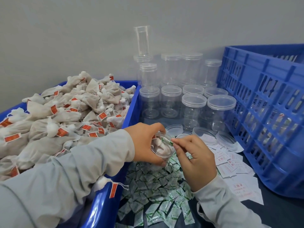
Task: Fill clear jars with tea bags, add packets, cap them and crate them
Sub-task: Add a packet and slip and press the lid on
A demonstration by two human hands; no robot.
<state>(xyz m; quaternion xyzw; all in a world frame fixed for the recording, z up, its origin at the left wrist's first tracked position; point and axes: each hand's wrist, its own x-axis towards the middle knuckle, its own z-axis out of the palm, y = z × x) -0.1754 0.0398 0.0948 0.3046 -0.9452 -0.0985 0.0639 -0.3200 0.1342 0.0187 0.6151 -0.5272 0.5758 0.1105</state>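
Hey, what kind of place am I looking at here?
Probably a small packing station for tea. A blue bin is heaped with tea bags, empty capped clear jars stand in rows, and a blue crate waits beside them.

packing workroom | bulk tea bags (65, 112) in bin | stacked empty jars (171, 101) | blue crate (263, 89)

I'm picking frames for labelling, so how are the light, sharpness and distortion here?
Head view: soft, even light with faint shadows; wide-angle bending shows on the blue crate; the stacked clear jars blend into the grey wall; the left hand, right hand and held jar look slightly soft.
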